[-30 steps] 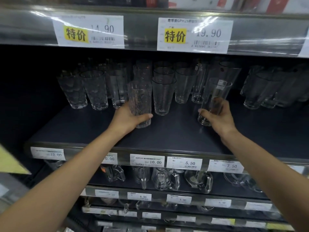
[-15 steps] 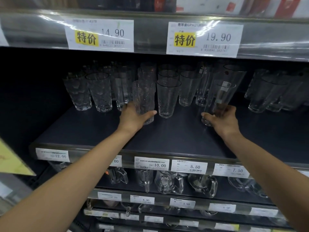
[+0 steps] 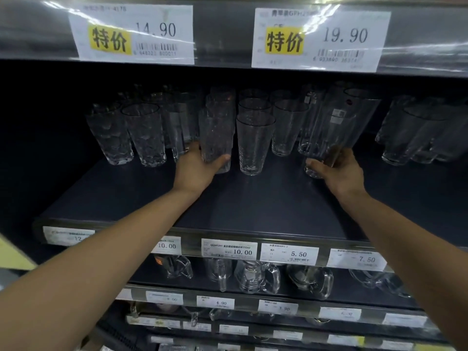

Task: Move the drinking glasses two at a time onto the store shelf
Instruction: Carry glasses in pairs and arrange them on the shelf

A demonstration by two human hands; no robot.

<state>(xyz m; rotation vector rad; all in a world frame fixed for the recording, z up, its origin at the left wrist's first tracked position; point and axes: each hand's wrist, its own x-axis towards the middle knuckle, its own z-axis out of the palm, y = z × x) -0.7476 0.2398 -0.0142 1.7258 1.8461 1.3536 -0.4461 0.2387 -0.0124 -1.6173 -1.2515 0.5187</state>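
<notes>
Advancing, left hand [image 3: 197, 171] grips textured glass [image 3: 216, 134], right hand [image 3: 339, 173] tilted glass [image 3: 333, 130].

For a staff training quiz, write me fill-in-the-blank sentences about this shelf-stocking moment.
The left hand grips the textured glass, the right hand the tall glass: ____ glasses held.
The left yellow-marked tag reads ____.
The right yellow-marked tag reads ____.
The mugs below have ____.
Missing: two; 14.90; 19.90; handles.

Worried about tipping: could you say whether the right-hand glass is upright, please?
Tilted: the glass in the right hand leans right, unlike its upright neighbours.
</notes>
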